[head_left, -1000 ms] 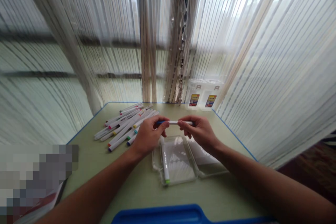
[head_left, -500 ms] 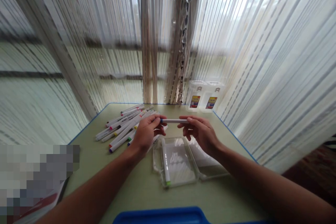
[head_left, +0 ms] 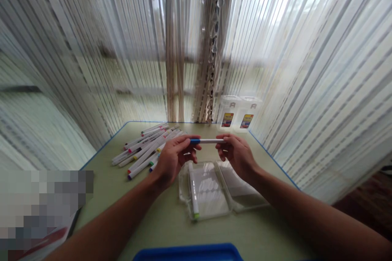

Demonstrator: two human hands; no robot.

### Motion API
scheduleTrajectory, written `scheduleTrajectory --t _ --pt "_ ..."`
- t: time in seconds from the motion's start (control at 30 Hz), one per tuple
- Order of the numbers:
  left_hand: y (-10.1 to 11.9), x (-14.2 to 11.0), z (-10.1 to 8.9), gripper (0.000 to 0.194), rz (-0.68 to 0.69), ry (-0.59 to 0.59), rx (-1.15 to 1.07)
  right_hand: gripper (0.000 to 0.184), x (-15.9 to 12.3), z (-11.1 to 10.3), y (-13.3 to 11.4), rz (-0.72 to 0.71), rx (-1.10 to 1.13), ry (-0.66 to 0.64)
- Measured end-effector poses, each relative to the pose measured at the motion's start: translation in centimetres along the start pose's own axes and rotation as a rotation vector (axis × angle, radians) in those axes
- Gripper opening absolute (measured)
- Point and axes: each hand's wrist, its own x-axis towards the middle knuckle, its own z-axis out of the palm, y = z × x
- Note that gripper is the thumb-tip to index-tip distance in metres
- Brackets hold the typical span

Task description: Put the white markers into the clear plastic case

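Observation:
A white marker with a blue end (head_left: 208, 141) is held level between my two hands, above the table. My left hand (head_left: 176, 153) pinches its blue end between thumb and fingers. At the other end, the fingertips of my right hand (head_left: 237, 151) close on the white barrel. Below them lies an opened clear plastic case (head_left: 211, 195), flat on the table. One white marker with a light green end (head_left: 193, 191) rests along the left side of that case. A loose pile of white markers (head_left: 141, 153) with variously coloured ends spreads left of my left hand.
Two clear plastic boxes (head_left: 234, 124) with yellow labels stand at the table's back right. The pale green table (head_left: 104, 200) has a blue edge. String curtains (head_left: 137, 49) hang behind it. A blue object (head_left: 190, 251) shows at the front edge.
Both hands have shifted slightly right with the marker. More of its blue end now shows beside my left fingers. The case and the pile stay in place.

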Motion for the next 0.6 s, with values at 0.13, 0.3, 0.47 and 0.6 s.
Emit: scheduleTrajectory --t 0.13,0.3,0.47,0.6 --pt "-0.07 -0.05 -0.02 0.027 0.015 -0.044 -0.004 0.013 0.02 -0.05 0.00 0.002 0.007 0.002" --pt "-0.08 -0.06 0.10 0.027 0.026 -0.046 0.025 0.012 0.00 -0.02 0.01 -0.001 0.002 -0.001" --pt "-0.07 -0.09 0.19 0.029 0.046 -0.013 0.098 0.015 0.02 0.06 0.12 -0.028 -0.050 -0.029" --pt "-0.36 0.07 -0.05 0.032 0.063 0.022 0.202 0.026 -0.02 -0.07 0.25 -0.050 -0.235 -0.064"
